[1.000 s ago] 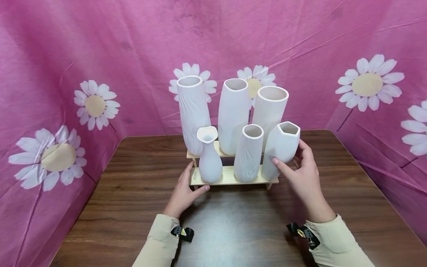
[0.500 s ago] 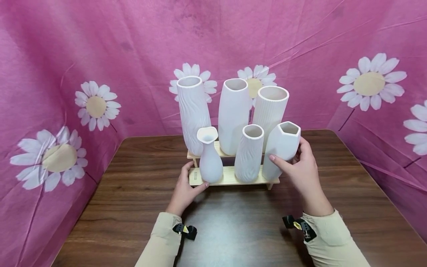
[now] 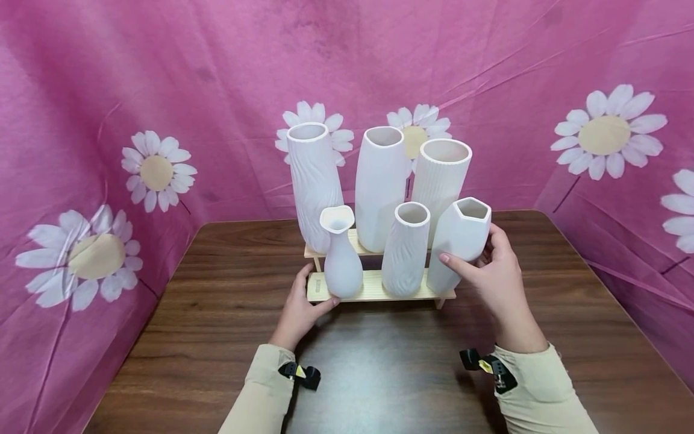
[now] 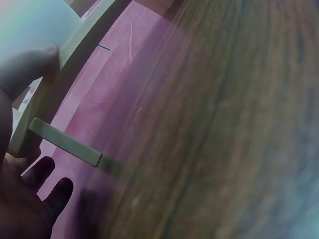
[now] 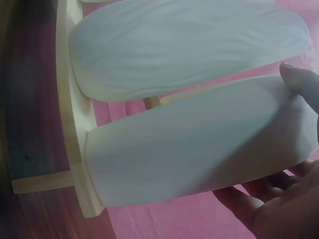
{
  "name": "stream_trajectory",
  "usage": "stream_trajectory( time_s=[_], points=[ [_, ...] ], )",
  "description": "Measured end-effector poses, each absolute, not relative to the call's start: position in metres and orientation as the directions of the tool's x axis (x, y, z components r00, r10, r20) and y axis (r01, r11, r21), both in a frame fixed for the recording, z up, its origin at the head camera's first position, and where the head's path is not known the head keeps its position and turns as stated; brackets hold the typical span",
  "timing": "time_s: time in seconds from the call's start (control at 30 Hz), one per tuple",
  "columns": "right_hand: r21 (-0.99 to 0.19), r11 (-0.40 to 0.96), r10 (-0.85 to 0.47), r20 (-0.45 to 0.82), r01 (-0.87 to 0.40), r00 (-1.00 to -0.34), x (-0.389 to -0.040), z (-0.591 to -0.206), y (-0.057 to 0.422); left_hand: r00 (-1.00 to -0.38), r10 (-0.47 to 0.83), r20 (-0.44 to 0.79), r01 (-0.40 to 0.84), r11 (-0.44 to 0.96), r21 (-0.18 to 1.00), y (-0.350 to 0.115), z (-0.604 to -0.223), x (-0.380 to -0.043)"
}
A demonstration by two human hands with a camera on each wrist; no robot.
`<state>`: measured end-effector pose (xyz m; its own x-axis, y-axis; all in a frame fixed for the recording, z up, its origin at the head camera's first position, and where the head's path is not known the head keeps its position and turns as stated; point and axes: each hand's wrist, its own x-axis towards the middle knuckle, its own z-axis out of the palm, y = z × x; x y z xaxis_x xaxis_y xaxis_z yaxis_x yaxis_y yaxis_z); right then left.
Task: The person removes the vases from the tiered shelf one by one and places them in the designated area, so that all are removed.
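In the head view my right hand holds a white vase with an angular, five-sided mouth, thumb in front and fingers round its right side. Its base meets the right end of the front tier of a pale two-tier wooden stand, as the right wrist view also shows. My left hand grips the left end of that tier. Its thumb lies along the front edge beside a flared-neck vase, while the lower fingers hang free near a stand leg. A small wavy-textured vase stands mid-tier.
On the back tier stand a tall wavy vase, a tall smooth vase and a ribbed vase. The stand sits on a dark wood table. Pink cloth printed with daisies hangs behind and at both sides.
My left thumb has moved up onto the stand's front edge. The angular vase and my right hand have shifted very slightly rightward. The other vases keep their places on the stand.
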<state>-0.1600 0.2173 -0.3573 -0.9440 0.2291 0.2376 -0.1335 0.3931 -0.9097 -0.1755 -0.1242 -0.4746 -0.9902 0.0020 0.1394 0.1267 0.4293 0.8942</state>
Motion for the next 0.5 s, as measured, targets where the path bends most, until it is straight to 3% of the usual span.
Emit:
stream_trajectory(
  time_s=[0.27,0.5],
  points=[
    [-0.914,0.359,0.255,0.29,-0.188,-0.922,-0.162,-0.36,0.216,-0.996,-0.005,0.09,0.083,0.324,0.943,-0.127,-0.486,-0.178],
    [-0.917,0.338,0.268,0.31,-0.213,-0.912,-0.162,-0.361,0.216,-0.997,-0.015,0.073,0.065,0.326,0.943,-0.127,-0.489,-0.18]
  ],
)
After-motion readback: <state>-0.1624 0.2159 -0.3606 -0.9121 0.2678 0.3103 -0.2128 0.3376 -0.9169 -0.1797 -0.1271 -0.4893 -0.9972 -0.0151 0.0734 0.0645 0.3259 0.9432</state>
